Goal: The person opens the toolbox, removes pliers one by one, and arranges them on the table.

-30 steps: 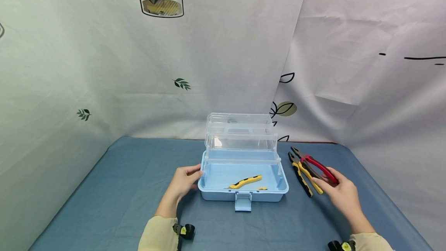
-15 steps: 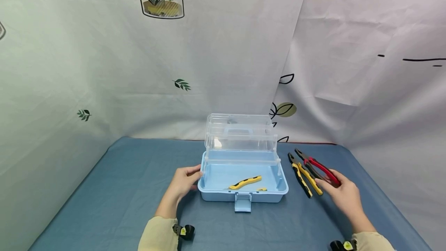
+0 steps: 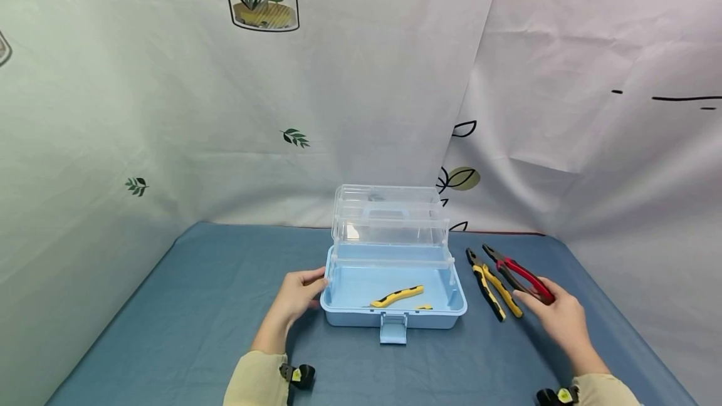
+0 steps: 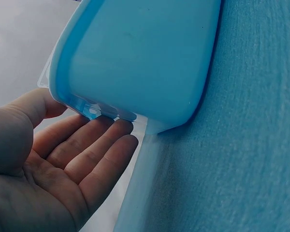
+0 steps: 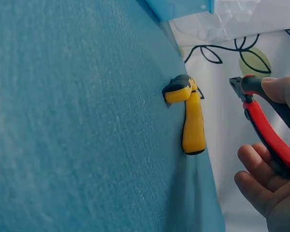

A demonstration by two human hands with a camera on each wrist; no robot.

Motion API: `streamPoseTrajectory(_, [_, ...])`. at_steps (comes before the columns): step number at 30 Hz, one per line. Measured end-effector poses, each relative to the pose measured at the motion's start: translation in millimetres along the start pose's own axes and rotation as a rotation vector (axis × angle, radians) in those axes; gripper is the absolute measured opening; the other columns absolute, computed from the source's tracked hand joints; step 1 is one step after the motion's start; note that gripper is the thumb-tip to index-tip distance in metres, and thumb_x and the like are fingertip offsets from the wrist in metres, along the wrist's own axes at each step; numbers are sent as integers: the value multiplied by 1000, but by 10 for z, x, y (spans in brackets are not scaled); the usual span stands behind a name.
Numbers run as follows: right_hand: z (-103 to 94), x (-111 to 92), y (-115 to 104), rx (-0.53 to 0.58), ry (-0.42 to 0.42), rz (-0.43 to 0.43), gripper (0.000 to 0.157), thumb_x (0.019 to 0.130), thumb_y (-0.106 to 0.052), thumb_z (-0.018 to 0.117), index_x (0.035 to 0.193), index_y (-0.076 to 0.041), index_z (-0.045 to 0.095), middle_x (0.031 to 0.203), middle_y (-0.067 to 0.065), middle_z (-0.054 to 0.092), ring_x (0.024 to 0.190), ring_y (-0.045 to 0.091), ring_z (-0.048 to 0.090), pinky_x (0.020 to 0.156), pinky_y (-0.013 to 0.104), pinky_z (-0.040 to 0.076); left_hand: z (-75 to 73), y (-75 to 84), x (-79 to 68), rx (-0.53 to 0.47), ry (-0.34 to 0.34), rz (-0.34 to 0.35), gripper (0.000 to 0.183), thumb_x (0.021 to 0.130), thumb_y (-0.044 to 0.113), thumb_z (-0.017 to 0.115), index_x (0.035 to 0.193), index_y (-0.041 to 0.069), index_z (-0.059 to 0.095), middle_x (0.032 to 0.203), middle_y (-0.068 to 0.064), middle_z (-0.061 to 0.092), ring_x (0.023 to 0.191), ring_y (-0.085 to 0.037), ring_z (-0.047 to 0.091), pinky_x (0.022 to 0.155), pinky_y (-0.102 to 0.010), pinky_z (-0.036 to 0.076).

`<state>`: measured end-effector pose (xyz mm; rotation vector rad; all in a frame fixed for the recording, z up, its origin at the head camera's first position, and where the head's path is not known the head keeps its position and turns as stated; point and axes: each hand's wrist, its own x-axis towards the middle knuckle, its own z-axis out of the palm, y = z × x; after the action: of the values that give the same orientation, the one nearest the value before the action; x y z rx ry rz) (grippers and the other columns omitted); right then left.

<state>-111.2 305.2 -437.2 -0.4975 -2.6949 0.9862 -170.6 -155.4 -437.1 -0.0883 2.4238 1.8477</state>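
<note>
My left hand (image 3: 301, 293) touches the left side of a light blue toolbox (image 3: 389, 318); in the left wrist view its thumb meets the rim, with the fingers (image 4: 94, 152) mostly straight beside the wall. The toolbox's clear lid (image 3: 389, 212) stands open. Inside lies a yellow-and-black tool handle (image 3: 397, 296), with a smaller yellow bit mostly hidden by the front wall. On the right, my right hand (image 3: 561, 318) holds red-and-black pliers (image 3: 521, 273) by the handles, jaws pointing away. Yellow-and-black pliers (image 3: 496, 290) lie on the table just left of them.
A blue cloth covers the table (image 3: 197, 306). Behind and at both sides hangs a pale printed curtain (image 3: 225, 111). The toolbox's latch (image 3: 393, 329) hangs down at its front. Each wrist wears a small black camera (image 3: 304, 376).
My right hand has moved slightly right and down, drawing the red-and-black pliers away from the yellow-and-black pair. My left hand has stayed at the toolbox.
</note>
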Motion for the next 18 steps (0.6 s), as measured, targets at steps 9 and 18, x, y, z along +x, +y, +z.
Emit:
streamPoseTrajectory(9, [13,60,46,-9,-3,14,85,82,-54,65,137,7,41,113,28,64,69,14,57,51,28,44,3,-1,-6,-4,-7,6,37,90,10,60,127,3,60,127,-22,59,99,-23,66,67,-36,57])
streamPoseTrajectory(18, [18,130,60,-15,-28,25,88,82,-54,65,136,10,39,114,30,62,76,22,59,54,28,44,4,0,-9,-1,-8,7,38,91,11,60,128,1,58,128,-23,58,99,-24,66,68,-37,57])
